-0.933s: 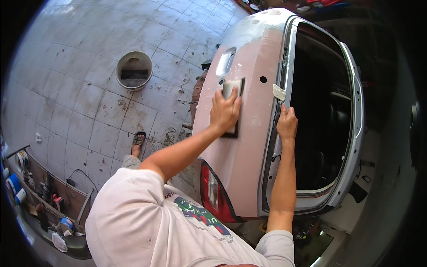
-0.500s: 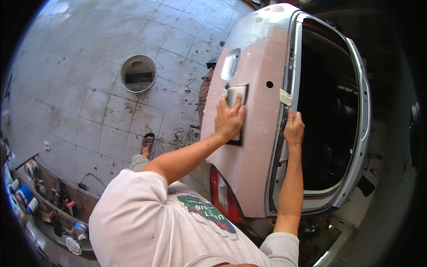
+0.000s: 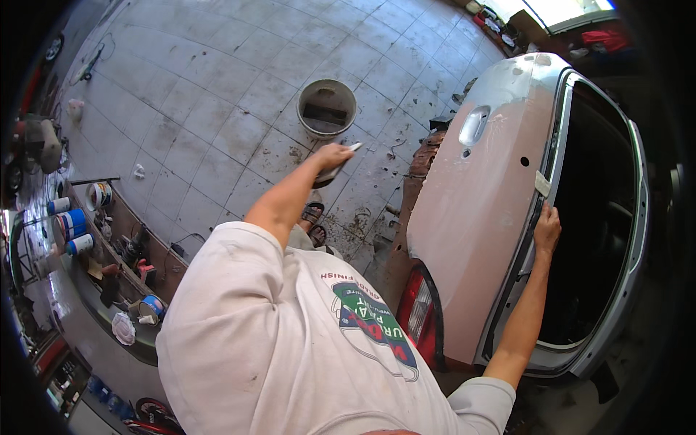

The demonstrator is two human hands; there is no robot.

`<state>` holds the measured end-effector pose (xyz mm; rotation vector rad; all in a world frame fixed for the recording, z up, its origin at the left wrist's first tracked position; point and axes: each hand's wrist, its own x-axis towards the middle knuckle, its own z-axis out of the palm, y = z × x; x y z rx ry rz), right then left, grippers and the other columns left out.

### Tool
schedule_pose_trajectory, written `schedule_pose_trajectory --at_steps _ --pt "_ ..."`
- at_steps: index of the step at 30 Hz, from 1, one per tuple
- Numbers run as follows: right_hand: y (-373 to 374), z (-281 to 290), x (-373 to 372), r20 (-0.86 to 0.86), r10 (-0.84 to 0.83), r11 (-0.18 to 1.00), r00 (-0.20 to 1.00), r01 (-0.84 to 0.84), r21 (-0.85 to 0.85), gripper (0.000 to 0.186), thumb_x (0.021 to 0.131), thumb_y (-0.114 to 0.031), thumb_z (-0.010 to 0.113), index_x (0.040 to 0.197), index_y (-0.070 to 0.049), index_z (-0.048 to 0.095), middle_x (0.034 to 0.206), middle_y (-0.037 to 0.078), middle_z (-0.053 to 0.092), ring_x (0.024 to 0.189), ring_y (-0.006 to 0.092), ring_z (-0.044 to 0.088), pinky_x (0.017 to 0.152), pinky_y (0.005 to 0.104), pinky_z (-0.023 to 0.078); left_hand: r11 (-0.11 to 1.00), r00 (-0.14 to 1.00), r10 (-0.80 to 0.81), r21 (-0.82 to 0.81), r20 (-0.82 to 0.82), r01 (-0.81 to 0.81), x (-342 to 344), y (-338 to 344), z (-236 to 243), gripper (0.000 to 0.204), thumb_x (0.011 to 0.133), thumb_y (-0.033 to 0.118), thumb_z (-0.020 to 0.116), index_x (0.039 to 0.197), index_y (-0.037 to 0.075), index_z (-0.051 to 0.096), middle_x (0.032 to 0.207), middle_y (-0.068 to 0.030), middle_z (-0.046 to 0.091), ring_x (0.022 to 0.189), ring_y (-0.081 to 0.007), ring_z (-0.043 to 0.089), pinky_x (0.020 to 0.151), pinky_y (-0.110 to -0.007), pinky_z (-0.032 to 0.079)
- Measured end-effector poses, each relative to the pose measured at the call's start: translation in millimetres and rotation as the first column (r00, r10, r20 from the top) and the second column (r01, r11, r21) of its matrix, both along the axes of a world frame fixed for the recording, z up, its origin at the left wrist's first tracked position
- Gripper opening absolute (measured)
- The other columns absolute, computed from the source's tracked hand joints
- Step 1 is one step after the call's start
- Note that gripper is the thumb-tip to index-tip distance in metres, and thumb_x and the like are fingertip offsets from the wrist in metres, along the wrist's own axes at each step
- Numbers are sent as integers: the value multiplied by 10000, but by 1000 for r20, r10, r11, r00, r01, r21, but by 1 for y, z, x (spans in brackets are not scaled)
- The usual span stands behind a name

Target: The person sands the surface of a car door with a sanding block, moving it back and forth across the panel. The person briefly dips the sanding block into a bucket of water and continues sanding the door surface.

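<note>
My left hand [image 3: 331, 156] is closed on a flat sanding block [image 3: 337, 172] with a pale edge and a dark face, held away from the car over the floor near the bucket [image 3: 312, 130]. My right hand [image 3: 547, 230] is wrapped round the window frame [image 3: 523, 270] of the car body. Just beyond its fingers, a pale pad [image 3: 542, 183] sticks to that frame. The car's pinkish, matte panel [image 3: 471, 239] lies between my two arms, with an oval recess [image 3: 474, 126] and small round holes. A red and clear tail light [image 3: 420, 312] sits at its near corner.
Grey tiled floor [image 3: 210, 109] with stains and scraps spreads to the left. A bench or rack [image 3: 156, 254] with cans [image 3: 72, 225], tools and a blue tin [image 3: 151, 308] stands at my lower left. The dark window opening [image 3: 591, 196] is at the right.
My left hand has lifted the sanding block off the pink panel and swung it left toward the bucket. The view has turned left. My right hand stays on the window frame.
</note>
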<state>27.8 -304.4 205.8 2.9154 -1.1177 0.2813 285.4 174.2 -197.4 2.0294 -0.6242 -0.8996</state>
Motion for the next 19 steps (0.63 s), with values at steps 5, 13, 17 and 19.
schedule_pose_trajectory --at_steps 5,13,17,19 --pt "-7 -3 -9 -29 -123 992 992 123 0 610 1041 -585 485 1022 3 646 1026 287 715 1040 529 639 842 573 512 669 917 357 733 -177 -119 -137 372 -43 624 894 574 576 1190 46 728 1240 -311 665 1187 -451 639 1024 -486 488" --pt "43 2 25 284 -42 893 958 164 -419 507 993 -483 640 1288 -71 624 1009 149 736 920 340 716 754 435 560 277 493 870 849 -22 -451 -247 639 20 678 864 561 629 1211 -14 717 1306 -297 654 1252 -395 630 1041 -461 486" --pt "153 -69 104 370 309 891 876 -129 -436 446 1004 -277 697 1340 -10 575 1120 183 703 979 317 701 805 399 581 500 721 679 808 -143 -311 -123 599 64 461 906 539 647 1143 169 786 1232 -186 719 1157 -367 676 950 -451 533" --pt "226 -177 183 304 253 934 919 -314 173 523 993 -241 708 1411 -15 489 1231 198 654 980 328 669 845 402 567 641 771 587 723 -247 -257 -108 598 105 514 921 540 642 1252 160 745 1258 -199 712 1190 -336 668 963 -433 522"
